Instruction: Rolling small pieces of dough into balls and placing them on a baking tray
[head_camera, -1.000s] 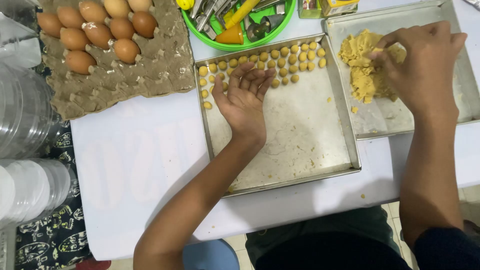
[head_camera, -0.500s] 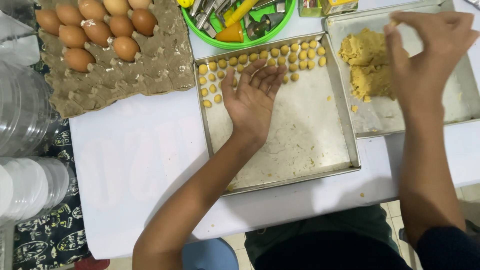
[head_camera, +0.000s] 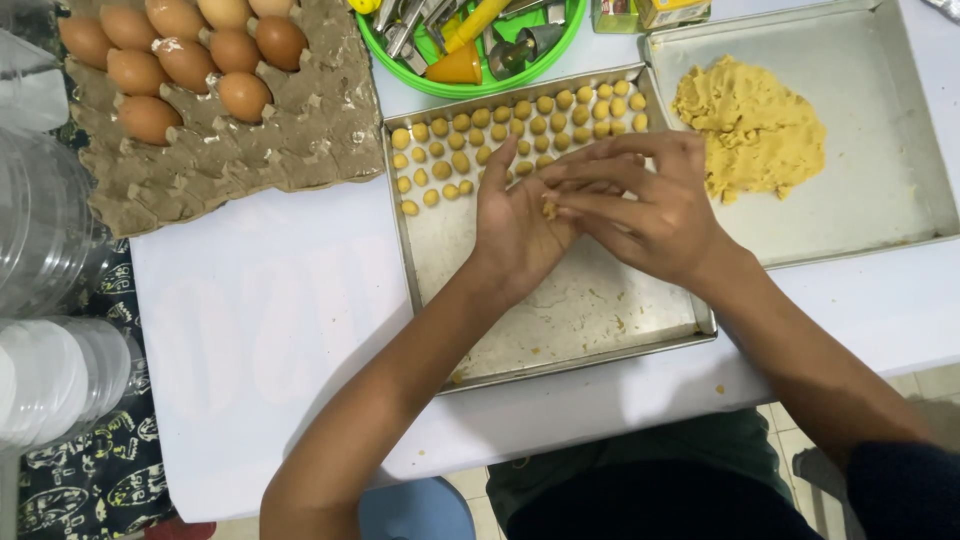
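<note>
My left hand (head_camera: 515, 225) lies palm up over the metal baking tray (head_camera: 560, 330). My right hand (head_camera: 645, 205) rests across it, and a small piece of yellow dough (head_camera: 549, 210) is pressed between the two palms. Rows of small dough balls (head_camera: 500, 130) fill the tray's far end. A lump of yellow dough (head_camera: 752, 128) sits in a second metal tray (head_camera: 890, 150) to the right.
A cardboard egg tray (head_camera: 240, 150) with several brown eggs (head_camera: 180, 55) is at the far left. A green bowl (head_camera: 470, 45) of utensils stands behind the baking tray. Clear plastic containers (head_camera: 40, 300) line the left edge. The white table (head_camera: 270, 340) ends near me.
My right hand left the dough lump and came across to the left, meeting my left palm over the baking tray with a bit of dough.
</note>
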